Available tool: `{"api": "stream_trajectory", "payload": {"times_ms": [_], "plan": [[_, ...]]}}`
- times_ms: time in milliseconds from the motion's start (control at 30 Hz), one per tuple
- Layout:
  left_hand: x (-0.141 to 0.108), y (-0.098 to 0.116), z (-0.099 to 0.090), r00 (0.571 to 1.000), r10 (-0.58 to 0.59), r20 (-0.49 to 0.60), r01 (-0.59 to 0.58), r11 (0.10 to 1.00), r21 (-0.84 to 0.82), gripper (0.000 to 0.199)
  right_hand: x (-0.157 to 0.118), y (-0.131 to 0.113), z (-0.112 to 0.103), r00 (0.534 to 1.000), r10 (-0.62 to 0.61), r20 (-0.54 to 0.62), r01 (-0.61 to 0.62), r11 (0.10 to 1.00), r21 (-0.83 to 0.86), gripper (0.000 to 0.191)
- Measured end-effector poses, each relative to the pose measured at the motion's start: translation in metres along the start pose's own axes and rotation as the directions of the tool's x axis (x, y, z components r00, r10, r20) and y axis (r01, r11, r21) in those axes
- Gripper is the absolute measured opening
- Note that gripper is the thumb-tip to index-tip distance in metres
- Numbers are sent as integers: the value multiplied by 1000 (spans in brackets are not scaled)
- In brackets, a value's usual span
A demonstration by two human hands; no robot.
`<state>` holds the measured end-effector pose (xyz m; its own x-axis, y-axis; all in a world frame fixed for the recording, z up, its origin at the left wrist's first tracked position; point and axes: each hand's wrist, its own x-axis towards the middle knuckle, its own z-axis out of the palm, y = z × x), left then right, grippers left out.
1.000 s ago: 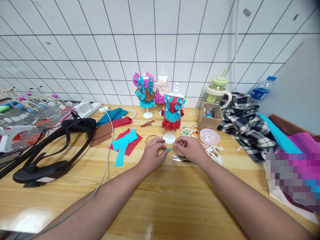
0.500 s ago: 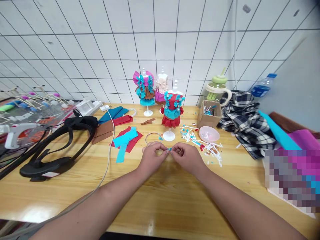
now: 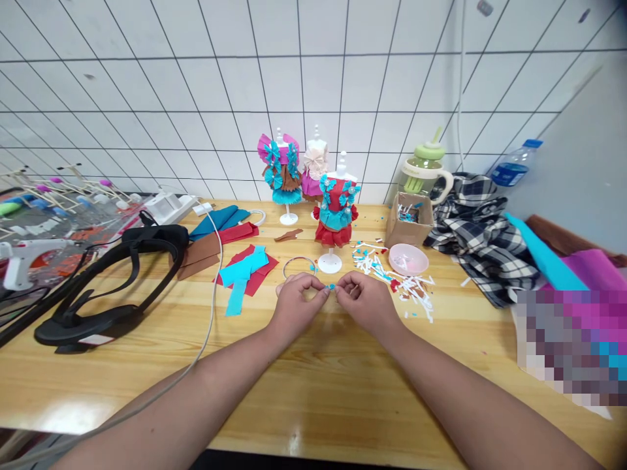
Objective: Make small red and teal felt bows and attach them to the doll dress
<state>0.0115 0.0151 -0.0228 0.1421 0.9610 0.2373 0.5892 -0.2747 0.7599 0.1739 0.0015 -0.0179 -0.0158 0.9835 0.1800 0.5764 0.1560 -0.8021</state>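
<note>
Between my fingertips is a tiny blue piece of crepe paper (image 3: 332, 287). My left hand (image 3: 300, 299) pinches it from the left, thumb against forefinger. From the other side my right hand (image 3: 363, 300) has its fingertips closed at the piece's right edge. Just beyond them stands a small white dress form (image 3: 337, 202) in a red and blue paper dress with blue bows and pearly beads. A thin ring (image 3: 300, 266) lies behind my left hand. Blue paper strips (image 3: 240, 287) rest across red paper (image 3: 262, 277) to the left.
Two more dressed forms (image 3: 284, 173) stand near the wall. Paper scraps (image 3: 416, 297), a pink dish (image 3: 408, 260), a cardboard box (image 3: 409, 222) and a plaid cloth (image 3: 470, 228) lie right. A black headset (image 3: 112, 281), a white cable (image 3: 215, 287) and a glue gun (image 3: 29, 258) occupy the left.
The fingertips have drawn slightly apart, so more of the blue piece shows between them. The view has shifted a little; the other objects stay in place.
</note>
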Motion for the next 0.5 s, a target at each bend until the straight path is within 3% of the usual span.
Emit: {"api": "stream_trajectory", "payload": {"times_ms": [233,500], "plan": [[-1,4,0,1000,-14,4,14,1000,-18,14,-4,-4,-2,986,-157,-52,142,966,-216,9],[-1,5,-2,999,-36,18,37,998,-56,15,-6,-2,0,964,-264,0,245,892,-381,14]]}}
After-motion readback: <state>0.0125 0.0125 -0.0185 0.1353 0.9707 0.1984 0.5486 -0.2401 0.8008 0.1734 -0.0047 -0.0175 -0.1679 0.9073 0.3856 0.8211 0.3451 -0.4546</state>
